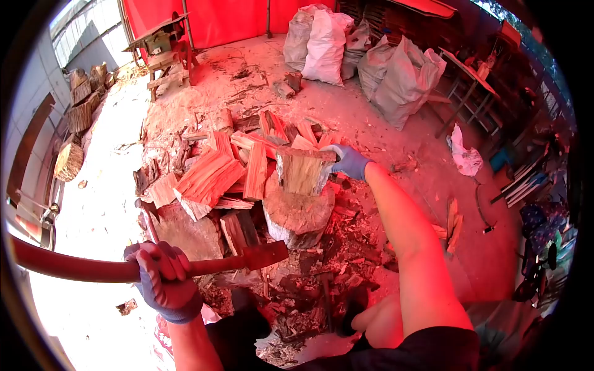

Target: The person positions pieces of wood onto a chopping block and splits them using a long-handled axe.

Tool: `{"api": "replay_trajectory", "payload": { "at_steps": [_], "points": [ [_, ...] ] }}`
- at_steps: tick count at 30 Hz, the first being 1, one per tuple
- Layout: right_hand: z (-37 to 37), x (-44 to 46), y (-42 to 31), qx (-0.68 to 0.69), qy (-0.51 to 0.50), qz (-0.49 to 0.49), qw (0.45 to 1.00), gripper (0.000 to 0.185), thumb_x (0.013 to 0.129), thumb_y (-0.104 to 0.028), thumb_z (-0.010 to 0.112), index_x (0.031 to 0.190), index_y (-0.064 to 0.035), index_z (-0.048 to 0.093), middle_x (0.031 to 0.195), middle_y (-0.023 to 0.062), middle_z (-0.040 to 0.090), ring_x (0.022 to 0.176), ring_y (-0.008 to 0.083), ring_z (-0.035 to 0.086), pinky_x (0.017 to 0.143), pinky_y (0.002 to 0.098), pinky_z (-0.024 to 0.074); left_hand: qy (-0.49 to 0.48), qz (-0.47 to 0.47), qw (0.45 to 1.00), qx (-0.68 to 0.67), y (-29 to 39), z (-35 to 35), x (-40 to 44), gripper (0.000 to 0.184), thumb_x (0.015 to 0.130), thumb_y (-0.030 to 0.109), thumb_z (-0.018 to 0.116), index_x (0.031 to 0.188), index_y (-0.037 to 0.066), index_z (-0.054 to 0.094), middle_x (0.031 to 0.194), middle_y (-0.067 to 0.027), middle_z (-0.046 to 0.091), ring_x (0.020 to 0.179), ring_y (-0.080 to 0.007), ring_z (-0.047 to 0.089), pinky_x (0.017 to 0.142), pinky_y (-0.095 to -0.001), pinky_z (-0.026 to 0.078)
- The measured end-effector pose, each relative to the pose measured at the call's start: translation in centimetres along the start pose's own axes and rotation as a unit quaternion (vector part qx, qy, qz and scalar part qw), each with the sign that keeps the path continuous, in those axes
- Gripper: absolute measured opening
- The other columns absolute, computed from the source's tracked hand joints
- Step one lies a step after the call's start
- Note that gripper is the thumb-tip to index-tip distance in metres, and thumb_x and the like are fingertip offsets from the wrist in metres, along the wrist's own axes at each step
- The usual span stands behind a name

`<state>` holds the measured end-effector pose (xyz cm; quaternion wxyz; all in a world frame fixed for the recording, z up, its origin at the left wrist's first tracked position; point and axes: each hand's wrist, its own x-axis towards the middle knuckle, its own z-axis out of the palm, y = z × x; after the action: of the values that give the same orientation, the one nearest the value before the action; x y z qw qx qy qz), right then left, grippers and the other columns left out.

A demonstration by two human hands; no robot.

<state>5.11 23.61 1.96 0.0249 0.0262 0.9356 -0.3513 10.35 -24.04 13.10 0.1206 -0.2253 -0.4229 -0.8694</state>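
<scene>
My left hand (pixel 162 278), in a grey-blue work glove, is wrapped round the handle of an axe (pixel 213 266). The axe lies level across the lower left of the view, its head (pixel 266 255) pointing right, in front of the chopping block (pixel 296 216). On top of that round block stands a split piece of log (pixel 303 173) with bark along its upper edge. My right hand (pixel 349 162), gloved as well, grips the right upper end of this piece; some fingers are hidden behind it. Split firewood (pixel 210 176) is heaped just left of the block.
Bark and wood chips (pixel 297 284) cover the ground round my feet. Full sacks (pixel 402 77) stand at the back right, near a table (pixel 467 68). Log rounds (pixel 69 159) line the left wall. A wooden stand (pixel 167 59) is at the back left, before a red tarp (pixel 229 21).
</scene>
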Motion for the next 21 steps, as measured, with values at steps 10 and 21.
{"api": "replay_trajectory", "payload": {
  "at_steps": [10,21],
  "points": [
    [2.3,0.0,0.7,0.149,0.078,-0.077,0.983,0.072,0.077,-0.015,0.080,0.141,-0.0059,0.050,0.139,0.0130,0.056,0.132,0.0212,0.050,0.107,0.0321,0.0425,0.086,-0.038,0.995,0.017,-0.4,-0.6,-0.7,0.018,0.100,0.020,0.058,0.092,0.006,0.051,0.057,-0.0013,0.041,0.044,-0.0112,0.035,0.046,-0.0272,0.035],
    [0.5,-1.0,-4.7,0.010,-0.050,-0.003,0.999,0.055,0.081,-0.013,0.075,0.132,-0.0060,0.056,0.129,0.0135,0.062,0.119,0.0236,0.059,0.103,0.0346,0.0450,0.098,-0.041,0.992,0.069,-1.1,-0.4,-1.0,0.019,0.102,0.018,0.054,0.088,0.007,0.048,0.058,-0.0016,0.040,0.044,-0.0112,0.033,0.045,-0.0264,0.034]
  ]
}}
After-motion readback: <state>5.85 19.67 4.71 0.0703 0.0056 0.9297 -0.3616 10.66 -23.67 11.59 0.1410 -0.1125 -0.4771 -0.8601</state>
